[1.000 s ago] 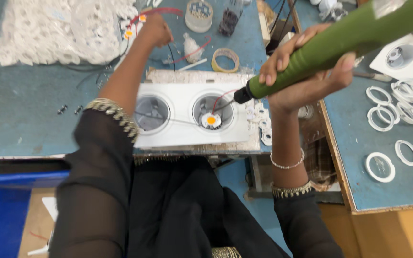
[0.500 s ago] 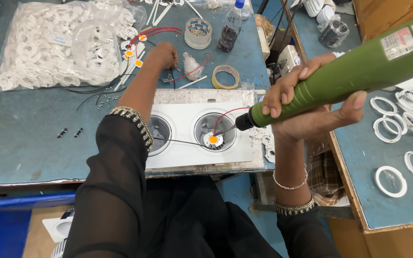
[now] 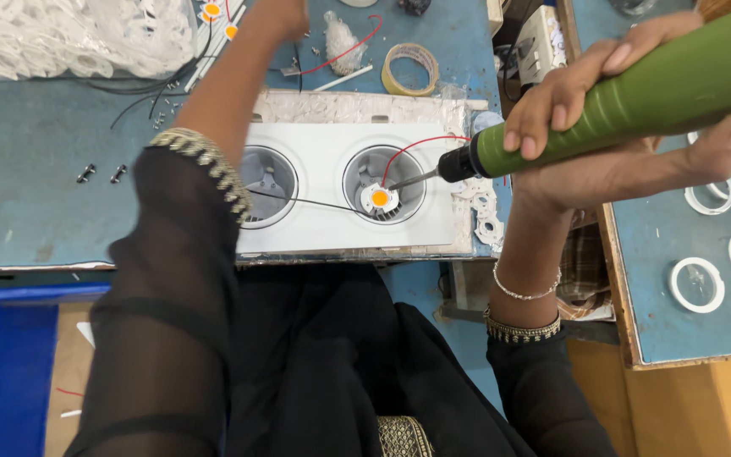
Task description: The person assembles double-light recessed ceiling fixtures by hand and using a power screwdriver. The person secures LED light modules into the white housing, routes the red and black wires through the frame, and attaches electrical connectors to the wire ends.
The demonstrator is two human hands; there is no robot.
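Right hand (image 3: 611,135) clamped around green electric screwdriver (image 3: 636,93), bit just beyond fingertips, over round LED chip (image 3: 379,198) in white twin downlight housing (image 3: 332,182). Left hand (image 3: 277,17) stretched far forward, fingers probably closed, cannot tell. Risk: slanted bit slipping, scratching chip or catching red wire (image 3: 416,145).

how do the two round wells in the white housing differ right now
The right well holds a small orange-centred round part, with a red wire and the green driver tip reaching in; the left well holds no such part. The left well is partly covered by the left arm; the right well shows whole. Both are round, grey inside, set in the white housing.
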